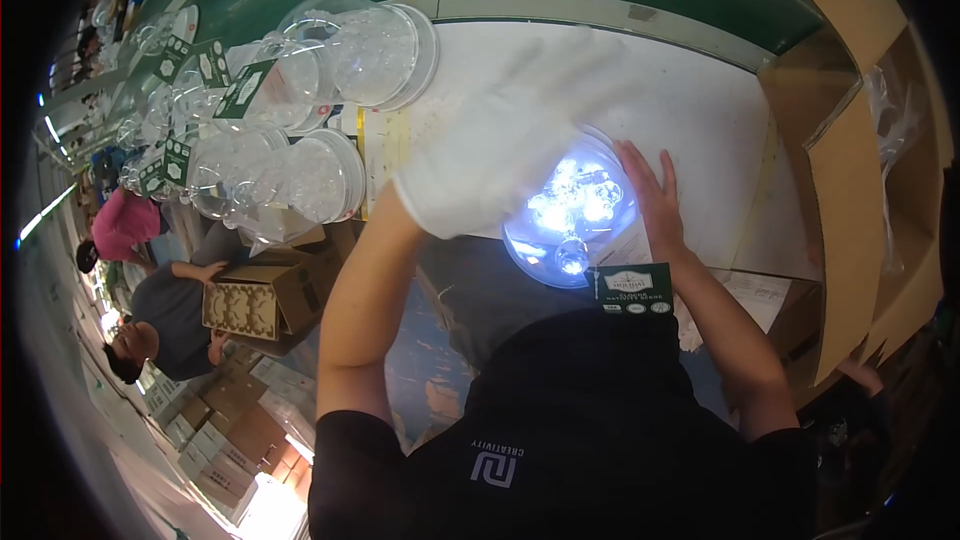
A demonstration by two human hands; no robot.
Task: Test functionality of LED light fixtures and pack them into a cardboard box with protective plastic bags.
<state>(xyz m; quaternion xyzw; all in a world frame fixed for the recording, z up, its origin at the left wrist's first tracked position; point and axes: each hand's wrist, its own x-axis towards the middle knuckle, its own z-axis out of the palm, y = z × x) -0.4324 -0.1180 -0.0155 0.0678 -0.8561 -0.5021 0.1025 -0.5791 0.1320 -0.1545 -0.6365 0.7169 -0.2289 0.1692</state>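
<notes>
A clear round dome (530,258) glows bright blue-white in front of me, with shiny clear figures inside. A dark green and white card tag (632,290) hangs at its near edge. My left hand (500,140), in a white glove, is over the far left side of the dome, partly covering it. Motion blurs its fingers, but they look stretched out and apart, with nothing seen in them. Bare, my right hand (655,202) lies along the dome's right side, fingers extended and spread. Whether its palm presses on the dome cannot be made out.
Several clear domes (375,55) with green tags crowd the left of the white table (700,120). An open cardboard box (835,170) stands at the right, with clear plastic inside. At left, a person (180,305) handles a patterned cardboard box (262,305); another person wears pink (125,227).
</notes>
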